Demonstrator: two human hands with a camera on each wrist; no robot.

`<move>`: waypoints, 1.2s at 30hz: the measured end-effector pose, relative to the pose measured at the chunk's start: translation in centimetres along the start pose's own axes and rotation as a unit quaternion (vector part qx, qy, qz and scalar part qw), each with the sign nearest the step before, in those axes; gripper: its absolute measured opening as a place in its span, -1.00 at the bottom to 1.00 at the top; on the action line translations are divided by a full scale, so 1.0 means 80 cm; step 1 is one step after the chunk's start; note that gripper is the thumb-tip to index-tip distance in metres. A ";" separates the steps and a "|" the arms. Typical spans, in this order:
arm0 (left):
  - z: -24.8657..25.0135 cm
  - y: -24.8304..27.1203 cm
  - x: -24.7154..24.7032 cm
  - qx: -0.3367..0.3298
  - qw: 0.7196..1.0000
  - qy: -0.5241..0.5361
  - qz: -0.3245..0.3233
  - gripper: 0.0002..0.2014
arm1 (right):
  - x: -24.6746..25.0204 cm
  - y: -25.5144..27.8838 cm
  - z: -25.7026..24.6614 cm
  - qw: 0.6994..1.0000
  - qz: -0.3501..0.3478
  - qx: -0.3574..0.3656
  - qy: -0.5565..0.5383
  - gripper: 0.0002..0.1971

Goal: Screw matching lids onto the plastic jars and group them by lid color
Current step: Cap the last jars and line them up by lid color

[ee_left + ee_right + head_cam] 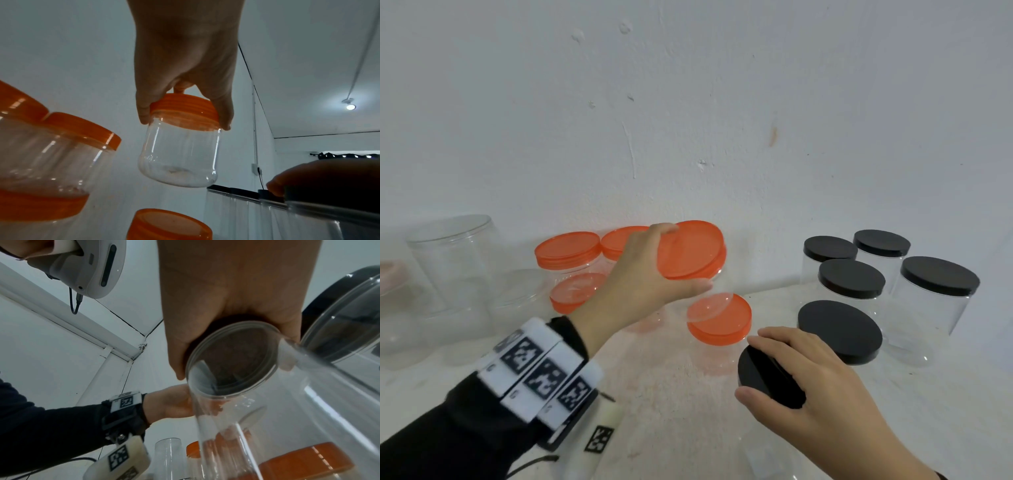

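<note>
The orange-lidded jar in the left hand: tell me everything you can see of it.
The orange-lidded jar is small, clear plastic with faint vertical ribbing, rounded at shoulder and base, and looks empty. Its translucent orange lid, ridged round the side, sits on the neck. The left hand grips it by the lid from above, fingers and thumb on the rim. It hangs tilted in the air, touching no surface, above the other orange-lidded jars near the wall.

Five orange-lidded jars (566, 251), six black-lidded jars (852, 277), about three clear unlidded jars (453, 246), two hands (822, 387)
</note>
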State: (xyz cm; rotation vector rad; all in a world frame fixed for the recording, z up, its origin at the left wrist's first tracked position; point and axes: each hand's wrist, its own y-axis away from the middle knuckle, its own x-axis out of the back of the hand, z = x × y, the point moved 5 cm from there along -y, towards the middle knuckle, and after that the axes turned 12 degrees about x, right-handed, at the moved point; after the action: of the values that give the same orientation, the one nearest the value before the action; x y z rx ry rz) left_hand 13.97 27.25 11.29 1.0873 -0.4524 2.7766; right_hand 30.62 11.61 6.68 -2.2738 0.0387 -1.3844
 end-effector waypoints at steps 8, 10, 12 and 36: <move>0.014 -0.019 -0.074 0.007 0.997 -0.006 -0.073 0.00 | 0.001 0.000 0.001 1.000 -0.014 -0.004 0.011 -0.06; 0.011 -0.021 -0.080 0.006 0.997 -0.007 -0.073 0.02 | 0.001 -0.001 0.000 1.000 -0.016 -0.005 0.014 -0.05; 0.007 -0.024 -0.082 0.011 0.997 -0.003 -0.073 0.04 | 0.001 -0.001 0.000 1.000 -0.019 -0.007 0.017 -0.05; -0.061 -0.012 -0.152 0.074 0.972 0.194 -0.106 -0.64 | 0.006 0.002 0.011 0.995 -0.022 -0.022 -0.099 -0.14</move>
State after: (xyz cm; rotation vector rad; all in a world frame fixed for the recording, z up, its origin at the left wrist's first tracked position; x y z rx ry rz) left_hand 19.94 29.62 -0.17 0.5483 -0.0775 2.7642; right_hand 31.65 11.66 6.66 -2.4528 -0.0464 -1.1826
